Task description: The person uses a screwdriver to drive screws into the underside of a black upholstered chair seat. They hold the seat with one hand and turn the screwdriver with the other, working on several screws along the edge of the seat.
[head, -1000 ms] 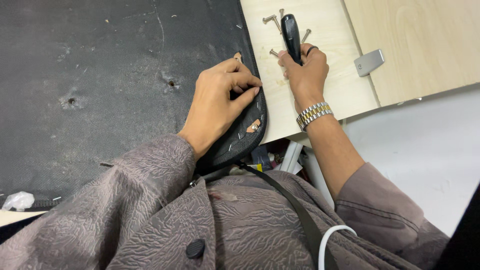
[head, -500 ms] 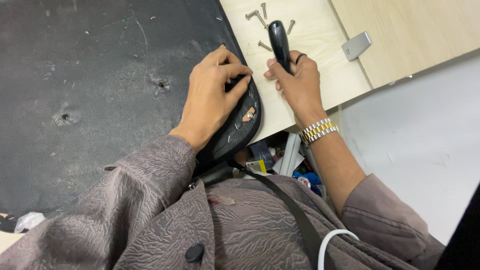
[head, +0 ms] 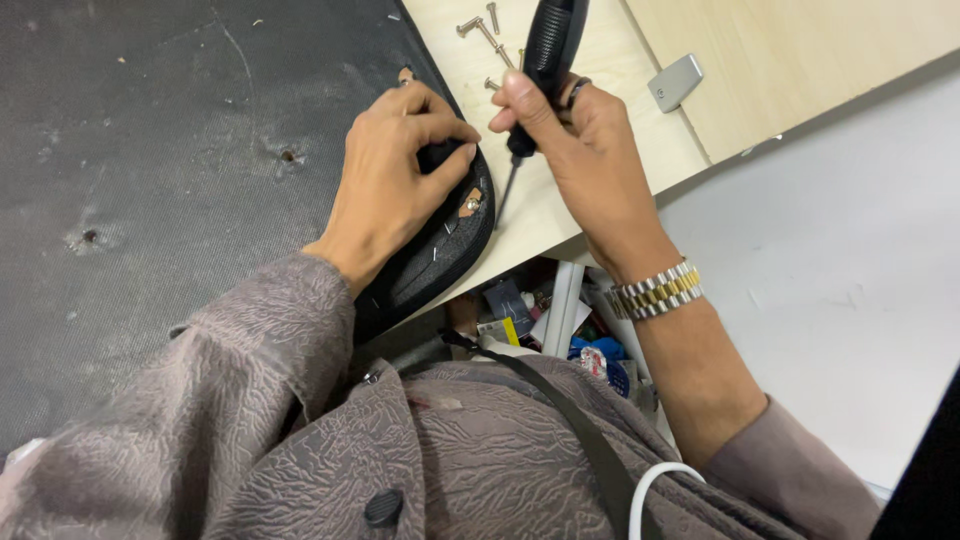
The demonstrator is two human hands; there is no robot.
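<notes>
Right hand (head: 585,140) fist-gripped on screwdriver (head: 545,60), tip beside black pad (head: 440,250); left hand (head: 395,180) fingers curled, pinning pad. Risk: tip slips, jabs left fingers (head: 445,130); 5-odd loose screws (head: 480,25) beyond pad may scatter.

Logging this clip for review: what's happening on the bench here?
A person works at a pale wooden board. The right hand grips a black-handled screwdriver, its tip pointing down toward the rounded edge of a black padded panel. The left hand presses on that edge, fingers curled at a spot by the tip. Several loose screws lie on the board beside a small metal bracket.
</notes>
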